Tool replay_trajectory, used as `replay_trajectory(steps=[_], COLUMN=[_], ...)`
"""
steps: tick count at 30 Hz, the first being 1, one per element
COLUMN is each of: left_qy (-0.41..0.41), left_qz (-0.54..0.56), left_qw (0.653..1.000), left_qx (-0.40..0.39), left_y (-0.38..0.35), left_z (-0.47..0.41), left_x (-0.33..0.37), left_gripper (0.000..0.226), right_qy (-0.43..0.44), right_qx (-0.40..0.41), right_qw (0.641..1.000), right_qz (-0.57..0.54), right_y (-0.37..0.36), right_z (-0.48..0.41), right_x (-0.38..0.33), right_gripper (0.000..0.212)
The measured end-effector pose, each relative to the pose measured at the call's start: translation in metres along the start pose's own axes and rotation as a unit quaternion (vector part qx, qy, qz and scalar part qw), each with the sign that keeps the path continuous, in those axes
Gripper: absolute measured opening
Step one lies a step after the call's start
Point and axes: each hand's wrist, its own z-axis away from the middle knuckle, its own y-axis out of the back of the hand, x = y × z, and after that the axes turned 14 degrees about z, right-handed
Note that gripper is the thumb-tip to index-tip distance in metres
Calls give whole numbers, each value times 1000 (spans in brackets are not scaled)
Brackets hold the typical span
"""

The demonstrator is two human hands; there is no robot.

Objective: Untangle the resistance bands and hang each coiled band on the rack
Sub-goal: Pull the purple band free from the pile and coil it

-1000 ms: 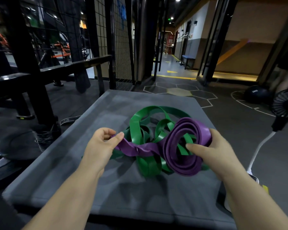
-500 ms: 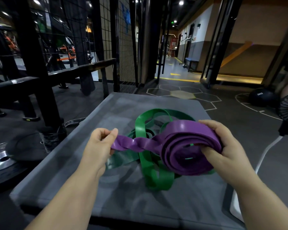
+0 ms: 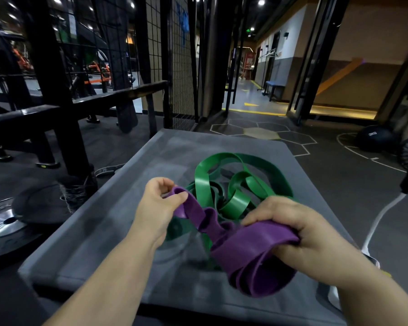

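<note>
Left hand (image 3: pixel 159 208) pinches the purple band's (image 3: pixel 257 252) free end; right hand (image 3: pixel 299 234) grips its coil. Twisted span runs left-to-right between them, lifted above the green band (image 3: pixel 233 182) on the bench (image 3: pixel 99 234).

band (image 3: pixel 257 245) purple | band (image 3: pixel 236 175) green | pad (image 3: pixel 99 234) grey | ball (image 3: pixel 375 138) possibly black

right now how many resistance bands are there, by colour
purple band: 1, pinched by the left hand and gripped by the right hand
green band: 1, a tangle of loops on the grey mat; a second hidden in it cannot be ruled out
total: 2
</note>
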Motion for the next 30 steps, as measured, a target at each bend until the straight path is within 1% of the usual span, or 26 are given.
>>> replay_trajectory(steps=[3, 5, 7, 10, 12, 15, 19, 21, 23, 26, 27, 30], left_qy=[-37, -54, -53, -24, -13, -16, -45, -22, 9, 52, 74, 150], left_qz=[-25, -55, -63, -24, -22, -38, -104, -86, -63, -38, -26, -4], left_qw=[997, 992, 991, 994, 994, 991, 983, 980, 975, 968, 966, 951], left_qx=[-70, -95, -104, -101, -104, -125, -145, -177, -213, -241, -246, -272], left_y=[-8, -12, -15, -13, -10, -9, -15, -23, -30, -35, -35, -31], left_z=[10, 14, 16, 14, 13, 15, 24, 32, 39, 45, 45, 44], left_x=[3, 5, 4, 6, 8, 9, 5, 5, 4, 4, 3, 6], left_gripper=[37, 36, 33, 32, 28, 28, 29, 32, 35, 24, 25, 39], right_qy=[22, 20, 11, -12, -36, -60, -55, -62, -77, -96, -102, -125], right_qx=[-44, -57, -60, -53, -51, -61, -71, -73, -61, -28, -16, 11], right_qw=[999, 998, 998, 998, 997, 995, 995, 995, 995, 995, 995, 992], right_qz=[-17, -33, -35, -35, -41, -49, -38, -24, -18, -8, -4, 5], right_y=[-6, -8, -9, -8, -6, -4, -12, -19, -23, -26, -26, -27], right_z=[-2, -2, -3, -2, -1, -1, -4, -4, -4, -5, -5, -4], right_x=[-7, -9, -10, -6, -4, -4, -7, -7, -7, -9, -10, -10], right_gripper=[54, 49, 46, 42, 37, 37, 42, 52, 56, 53, 51, 47])
